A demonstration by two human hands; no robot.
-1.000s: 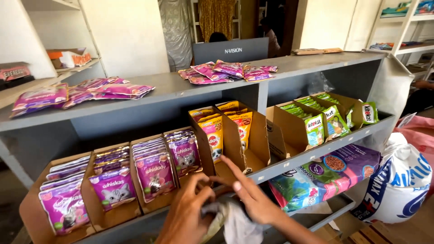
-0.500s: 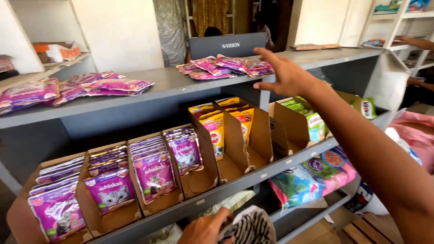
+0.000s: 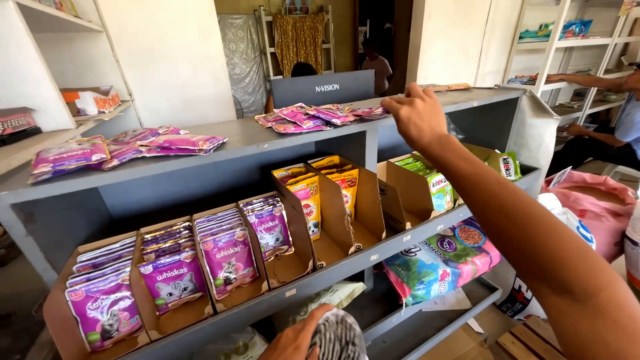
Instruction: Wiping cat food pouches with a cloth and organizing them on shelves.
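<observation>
We looked down at a grey metal shelf unit [image 3: 200, 163] stocked with pet food. Our right hand [image 3: 419, 117] reached up over the unit's top shelf, fingers curled loosely downward and closed on nothing that we could see, fingertips just beside a loose heap of pink and purple pouches [image 3: 320, 115] lying on that top shelf. Our left hand [image 3: 297, 340] was low, below the unit's middle shelf, gripping a striped grey-and-white cloth [image 3: 340, 337].

On the unit's top shelf, toward its left end, lay a second scatter of purple pouches [image 3: 127, 148]. On the middle shelf stood open cardboard display boxes: at its left end, boxes of purple cat-food pouches [image 3: 173, 283]; in its centre, a box of yellow and orange pouches [image 3: 327, 190]; toward its right end, a box of green pouches [image 3: 433, 183]. On the unit's lower shelf, under the green pouches, a large pink and teal bag [image 3: 443, 263] lay on its side. Behind the unit stood a dark monitor back [image 3: 325, 87]. To the right of the unit another person's arm [image 3: 587, 80] stretched toward white shelving [image 3: 553, 40].
</observation>
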